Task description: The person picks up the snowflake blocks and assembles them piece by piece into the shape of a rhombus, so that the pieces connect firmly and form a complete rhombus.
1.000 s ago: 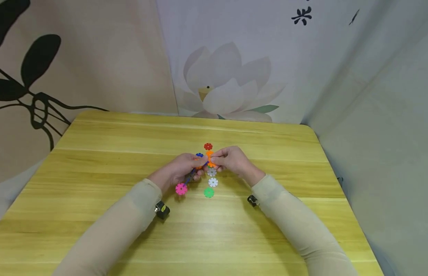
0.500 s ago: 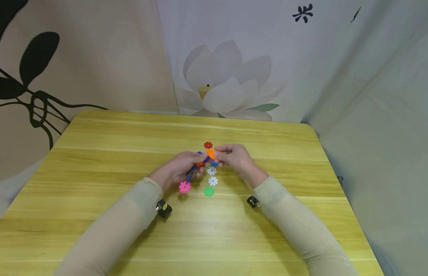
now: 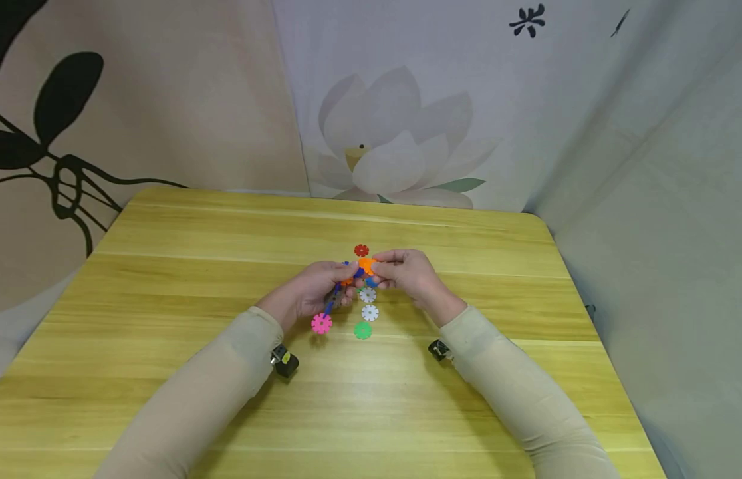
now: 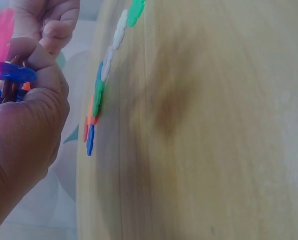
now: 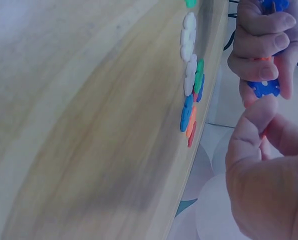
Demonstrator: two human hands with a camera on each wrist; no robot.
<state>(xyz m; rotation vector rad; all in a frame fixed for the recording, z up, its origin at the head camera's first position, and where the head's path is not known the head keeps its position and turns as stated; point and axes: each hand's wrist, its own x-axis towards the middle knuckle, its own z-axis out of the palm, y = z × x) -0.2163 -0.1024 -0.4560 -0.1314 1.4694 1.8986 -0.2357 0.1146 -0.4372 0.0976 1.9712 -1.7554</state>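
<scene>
My left hand [image 3: 317,286] grips a joined piece of notched plastic snowflake discs. A pink disc [image 3: 321,324] sticks out at its near end, and blue discs [image 4: 19,73] show between the fingers. At the far end a blue disc [image 5: 265,89] pokes out past the left fingertips. My right hand [image 3: 411,274] pinches an orange disc [image 3: 367,267] between thumb and fingers, right at that blue disc. In the right wrist view the fingers hide most of the orange disc. Both hands are raised over the table.
Loose discs lie in a rough line on the wooden table [image 3: 371,406]: a red one [image 3: 362,250] behind the hands, a blue one [image 3: 371,283] under the right fingers, two white discs [image 3: 370,313] and a green one [image 3: 362,330] nearer. A printed curtain hangs behind.
My right hand has shifted slightly right with the orange disc, uncovering the blue disc on the table. The pink end of the joined piece has swung a little right.
</scene>
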